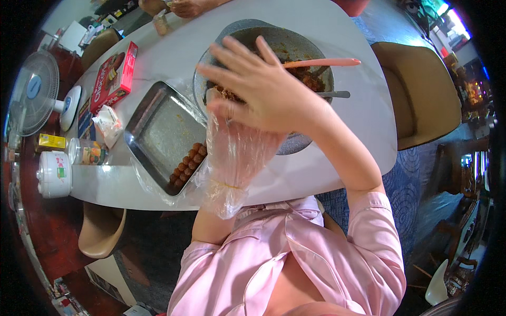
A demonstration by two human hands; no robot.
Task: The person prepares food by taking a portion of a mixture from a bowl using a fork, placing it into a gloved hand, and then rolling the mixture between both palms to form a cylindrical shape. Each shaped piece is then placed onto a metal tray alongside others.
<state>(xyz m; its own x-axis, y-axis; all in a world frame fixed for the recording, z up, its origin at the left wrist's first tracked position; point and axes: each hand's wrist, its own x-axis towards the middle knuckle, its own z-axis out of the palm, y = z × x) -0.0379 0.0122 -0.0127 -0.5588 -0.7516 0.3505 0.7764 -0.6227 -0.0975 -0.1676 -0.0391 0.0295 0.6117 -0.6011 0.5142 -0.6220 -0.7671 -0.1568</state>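
Observation:
My right hand (263,92) is bare, its fingers spread, and it reaches across in front of my left hand (237,150). A clear plastic glove covers the left one, with a band (229,185) round the wrist; its fingers are hidden behind the right hand. Both are over the near left part of a grey speckled pan (305,45) that holds a brown crumbly mixture. A pink-handled utensil (337,62) and a grey handle (337,94) stick out to the right. Left of my hands, a metal tray (163,113) has several brown balls (188,164) in rows along its near right side.
Clear plastic film (153,181) lies under the tray. A red box (113,76), a tissue pack (108,126), a lidded jar (87,151) and a white appliance (54,174) stand left. Another person's hand (190,7) rests at the far edge near a small jar (161,23). A chair (421,95) is at right.

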